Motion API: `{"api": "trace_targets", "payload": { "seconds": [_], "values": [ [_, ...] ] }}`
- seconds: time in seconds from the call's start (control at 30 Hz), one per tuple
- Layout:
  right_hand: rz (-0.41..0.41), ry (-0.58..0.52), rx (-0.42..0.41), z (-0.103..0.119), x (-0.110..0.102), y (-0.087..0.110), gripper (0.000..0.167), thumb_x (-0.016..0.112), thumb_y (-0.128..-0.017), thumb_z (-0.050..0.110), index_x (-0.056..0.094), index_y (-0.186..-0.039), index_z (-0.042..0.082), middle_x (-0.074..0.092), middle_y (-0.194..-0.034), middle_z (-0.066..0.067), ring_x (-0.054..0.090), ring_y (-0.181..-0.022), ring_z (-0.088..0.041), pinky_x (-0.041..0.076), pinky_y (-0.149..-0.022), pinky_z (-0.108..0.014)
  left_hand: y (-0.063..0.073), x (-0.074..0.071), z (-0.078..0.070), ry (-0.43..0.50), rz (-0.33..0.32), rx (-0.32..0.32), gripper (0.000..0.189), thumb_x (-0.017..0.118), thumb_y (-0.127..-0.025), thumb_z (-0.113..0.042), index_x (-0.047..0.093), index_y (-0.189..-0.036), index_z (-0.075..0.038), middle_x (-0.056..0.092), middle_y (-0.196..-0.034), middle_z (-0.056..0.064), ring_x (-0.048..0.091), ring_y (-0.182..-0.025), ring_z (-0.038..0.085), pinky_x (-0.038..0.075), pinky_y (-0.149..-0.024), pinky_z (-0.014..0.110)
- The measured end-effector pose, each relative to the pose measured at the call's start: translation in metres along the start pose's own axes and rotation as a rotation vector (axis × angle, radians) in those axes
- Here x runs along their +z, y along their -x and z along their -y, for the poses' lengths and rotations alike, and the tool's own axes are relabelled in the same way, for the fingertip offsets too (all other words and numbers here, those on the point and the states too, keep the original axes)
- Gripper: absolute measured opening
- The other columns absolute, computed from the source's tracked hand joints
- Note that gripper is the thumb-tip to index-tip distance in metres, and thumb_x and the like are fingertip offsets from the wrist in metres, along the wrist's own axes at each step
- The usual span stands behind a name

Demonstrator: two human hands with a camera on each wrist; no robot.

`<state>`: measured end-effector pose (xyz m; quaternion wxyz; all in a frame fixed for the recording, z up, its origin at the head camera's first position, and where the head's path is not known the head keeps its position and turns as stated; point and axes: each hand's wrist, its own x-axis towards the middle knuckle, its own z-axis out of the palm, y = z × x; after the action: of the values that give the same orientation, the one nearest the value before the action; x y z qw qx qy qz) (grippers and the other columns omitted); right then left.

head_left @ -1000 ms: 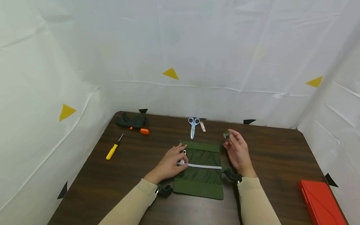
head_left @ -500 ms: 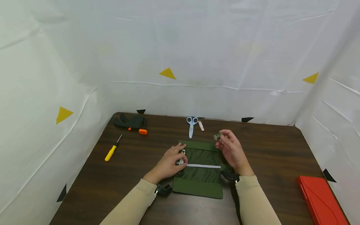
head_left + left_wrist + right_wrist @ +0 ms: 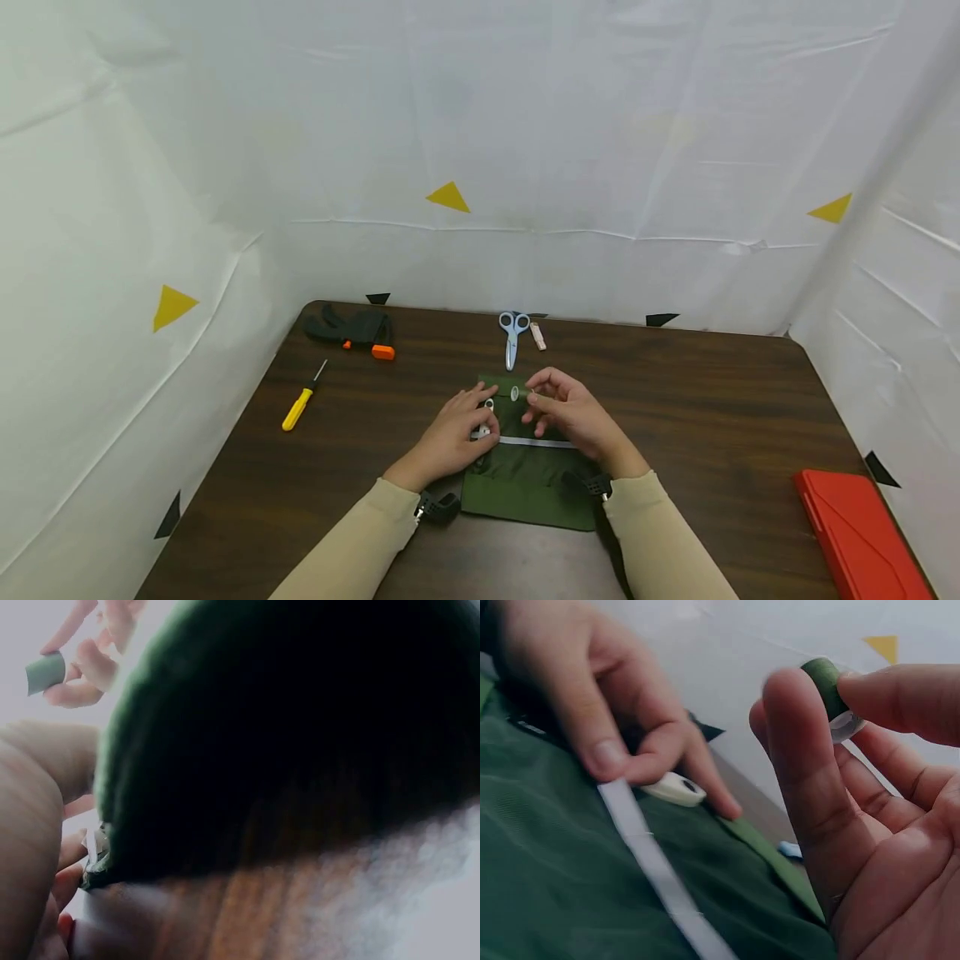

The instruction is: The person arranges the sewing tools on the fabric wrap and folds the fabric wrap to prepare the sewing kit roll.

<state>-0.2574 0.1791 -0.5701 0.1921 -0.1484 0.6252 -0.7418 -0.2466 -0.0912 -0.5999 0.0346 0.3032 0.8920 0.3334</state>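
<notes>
An unrolled green fabric tool roll point(image 3: 525, 504) lies on the table with a white elastic band point(image 3: 649, 851) across its middle. At the band's left end, my left hand point(image 3: 453, 433) pinches the elastic between thumb and forefinger while its other fingers spread toward the roll's top edge. Beneath that hand a white tool with a holed end point(image 3: 676, 789) sticks out, the rest of it hidden. My right hand point(image 3: 573, 412) holds a small spool of green thread point(image 3: 825, 686) by thumb and fingertips, raised over the upper part of the roll.
Behind the roll lie light blue scissors point(image 3: 513, 340) and a small pale pink item point(image 3: 538, 337). A yellow screwdriver point(image 3: 300, 407) and a dark strap with orange parts point(image 3: 363, 325) are at left. A red case point(image 3: 862, 533) sits near the right edge.
My right hand has carried the thread spool leftward and nearer, from beyond the roll's right corner to over its upper part. The left hand stays in place on the elastic.
</notes>
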Motion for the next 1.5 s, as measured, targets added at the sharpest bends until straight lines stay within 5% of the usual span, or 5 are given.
{"api": "trace_targets", "payload": {
  "seconds": [0.13,0.57,0.73,1.03,1.5],
  "values": [
    [0.027,0.058,0.044,-0.007,0.006,-0.003,0.043,0.069,-0.109,0.019,0.049,-0.138,-0.006,0.060,-0.124,-0.030,0.077,-0.094,-0.019,0.069,-0.077,-0.035,0.001,0.000,0.000,0.018,-0.013,-0.007,0.011,0.073,-0.105,-0.024,0.068,-0.096,-0.027,0.047,-0.172,0.010,0.028,-0.168,0.033,0.018,-0.138,0.060],
    [0.063,0.187,0.062,-0.019,0.003,-0.006,0.032,0.066,-0.110,0.015,0.055,-0.135,-0.003,0.066,-0.118,-0.022,0.077,-0.101,-0.027,0.068,-0.092,-0.042,0.001,-0.003,-0.001,0.035,-0.008,-0.002,0.011,0.072,-0.107,-0.027,0.069,-0.096,-0.026,0.046,-0.172,0.011,0.027,-0.169,0.032,0.017,-0.139,0.059],
    [0.060,0.242,0.061,-0.018,0.005,-0.007,0.031,0.066,-0.111,0.015,0.058,-0.135,-0.002,0.066,-0.119,-0.028,0.075,-0.101,-0.029,0.069,-0.090,-0.043,0.001,-0.004,-0.001,0.032,-0.003,-0.003,0.010,0.072,-0.107,-0.027,0.070,-0.097,-0.026,0.045,-0.173,0.011,0.026,-0.169,0.032,0.016,-0.138,0.061],
    [0.078,0.345,0.063,-0.021,0.004,-0.007,0.030,0.071,-0.108,0.019,0.065,-0.128,-0.002,0.074,-0.104,-0.019,0.077,-0.092,-0.030,0.068,-0.086,-0.040,0.002,-0.004,0.000,0.040,0.029,-0.004,0.010,0.070,-0.109,-0.031,0.068,-0.099,-0.030,0.042,-0.175,0.009,0.021,-0.171,0.031,0.014,-0.138,0.062],
    [0.070,0.426,0.080,-0.017,0.007,-0.007,0.022,0.075,-0.106,0.024,0.074,-0.122,0.009,0.067,-0.086,-0.009,0.060,-0.068,-0.018,0.057,-0.063,-0.030,0.001,-0.004,-0.001,0.032,0.015,0.013,0.011,0.072,-0.108,-0.028,0.065,-0.099,-0.030,0.043,-0.174,0.010,0.023,-0.170,0.034,0.016,-0.138,0.063]
  ]
}}
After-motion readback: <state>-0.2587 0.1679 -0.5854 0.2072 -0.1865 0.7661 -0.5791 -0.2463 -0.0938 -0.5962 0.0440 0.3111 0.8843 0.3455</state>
